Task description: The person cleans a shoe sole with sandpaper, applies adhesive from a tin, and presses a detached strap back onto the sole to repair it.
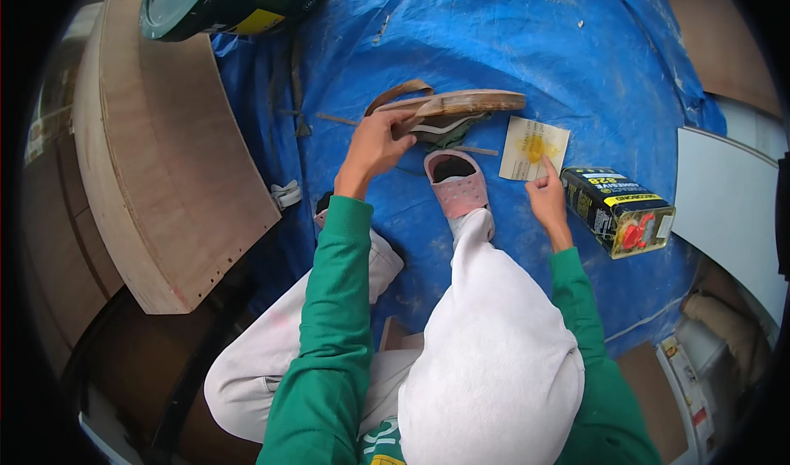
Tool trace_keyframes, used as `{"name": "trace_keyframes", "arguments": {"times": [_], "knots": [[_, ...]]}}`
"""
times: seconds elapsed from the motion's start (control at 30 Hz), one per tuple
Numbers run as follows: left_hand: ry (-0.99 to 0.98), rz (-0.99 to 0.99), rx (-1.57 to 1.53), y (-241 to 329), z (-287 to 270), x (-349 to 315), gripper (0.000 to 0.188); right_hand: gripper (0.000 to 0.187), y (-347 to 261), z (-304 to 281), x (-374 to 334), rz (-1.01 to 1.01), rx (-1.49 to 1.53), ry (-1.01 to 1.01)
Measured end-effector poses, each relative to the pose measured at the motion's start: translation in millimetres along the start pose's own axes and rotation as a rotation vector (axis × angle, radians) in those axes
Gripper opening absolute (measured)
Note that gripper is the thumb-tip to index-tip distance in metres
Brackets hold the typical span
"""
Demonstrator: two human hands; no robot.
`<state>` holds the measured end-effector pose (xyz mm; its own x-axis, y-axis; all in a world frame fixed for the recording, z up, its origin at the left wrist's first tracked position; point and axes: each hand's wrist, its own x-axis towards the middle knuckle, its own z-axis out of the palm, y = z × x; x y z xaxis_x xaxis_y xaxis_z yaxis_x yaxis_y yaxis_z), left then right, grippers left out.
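My left hand [379,150] grips a shoe [453,125] that lies on its side, its fingers closed on the edge near one end. The shoe's pale brown sole [481,101] faces away from me, and a brown strip [401,91] curls loose from it. Part of the dark upper with a white line shows underneath. My right hand [546,205] holds nothing; its index finger stretches to a yellow sticky smear [535,147] on a cream card [516,168], the other fingers curled. Beside that hand an adhesive tin [617,211] with a red cap lies with its capped end toward me.
A blue tarp [494,29] covers the floor. To the left stands a curved plywood piece [164,160], with a dark green bucket [222,0] beyond it. My foot in a pink clog [461,195] rests just below the shoe. A pale board [728,218] lies at the right.
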<state>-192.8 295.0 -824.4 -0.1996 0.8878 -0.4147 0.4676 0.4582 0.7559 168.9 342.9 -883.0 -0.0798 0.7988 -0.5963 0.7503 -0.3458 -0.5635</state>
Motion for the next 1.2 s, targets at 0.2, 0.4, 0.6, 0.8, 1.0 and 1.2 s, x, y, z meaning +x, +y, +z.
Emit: {"name": "trace_keyframes", "arguments": {"times": [0.2, 0.4, 0.6, 0.8, 1.0, 1.2], "knots": [[0.16, 0.101, 0.195, -31.9, -37.4, 10.3, 0.044, 0.08, 15.5, -2.2, 7.9, 0.037, 0.226, -0.024], [0.21, -0.703, -0.413, -57.7, -39.5, 37.8, 0.054, 0.081, 13.0, 1.7, 6.4, 0.013, 0.282, 0.039], [0.509, -0.382, -0.691, -55.3, -18.2, 20.2, 0.034, 0.08, 6.4, 3.0, 8.6, -0.004, 0.264, 0.026], [0.649, -0.379, -1.247, -15.5, 20.2, 10.0, 0.027, 0.075, -2.4, 11.5, -0.1, -0.099, 0.478, 0.0], [0.678, -0.105, -1.542, -19.7, 24.5, 9.7, 0.022, 0.072, -68.4, 5.5, -21.3, -0.127, 0.868, -0.231], [0.825, -0.148, -1.38, -16.0, 37.0, 24.6, 0.016, 0.073, -148.3, 37.9, -23.0, -0.276, 0.644, -0.56]]}}
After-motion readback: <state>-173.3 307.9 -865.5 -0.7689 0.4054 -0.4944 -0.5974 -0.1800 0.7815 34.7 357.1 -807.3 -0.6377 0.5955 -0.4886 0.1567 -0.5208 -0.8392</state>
